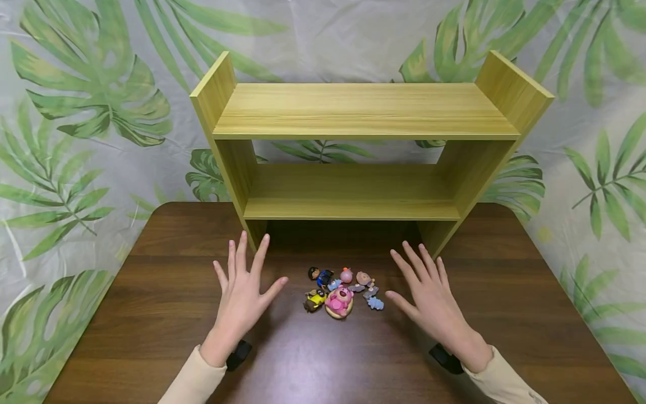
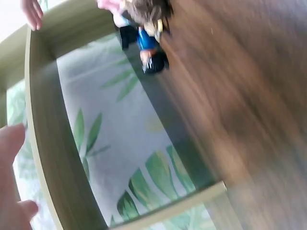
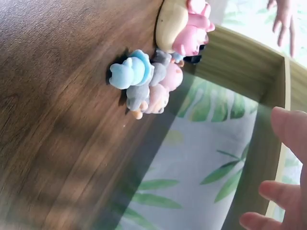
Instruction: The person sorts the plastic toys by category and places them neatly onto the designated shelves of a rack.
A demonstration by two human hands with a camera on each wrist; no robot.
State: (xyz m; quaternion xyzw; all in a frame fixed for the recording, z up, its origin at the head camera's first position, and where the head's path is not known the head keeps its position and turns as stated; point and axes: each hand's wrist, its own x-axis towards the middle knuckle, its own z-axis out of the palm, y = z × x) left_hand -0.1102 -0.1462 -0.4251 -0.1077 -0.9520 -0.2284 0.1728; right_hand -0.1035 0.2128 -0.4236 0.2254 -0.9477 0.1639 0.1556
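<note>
A cluster of small toy figures lies on the brown table between my hands. It has a pink bear figure (image 1: 339,302) on a cream base, a figure in yellow (image 1: 315,300), a black-haired figure in blue (image 1: 321,276), a round pink figure (image 1: 346,275), a light blue figure (image 1: 375,303) and a few grey ones. To their left my left hand (image 1: 242,297) hovers with fingers spread, holding nothing. My right hand (image 1: 431,300) is spread likewise on the right, apart from the toys. Partial fingers (image 3: 288,129) show in the right wrist view.
Behind the toys stands a wooden shelf unit (image 1: 348,193) with two boards and raised sides. Its lower opening faces the toys. The table (image 1: 166,314) extends to both sides. A leaf-patterned cloth (image 1: 91,84) hangs behind.
</note>
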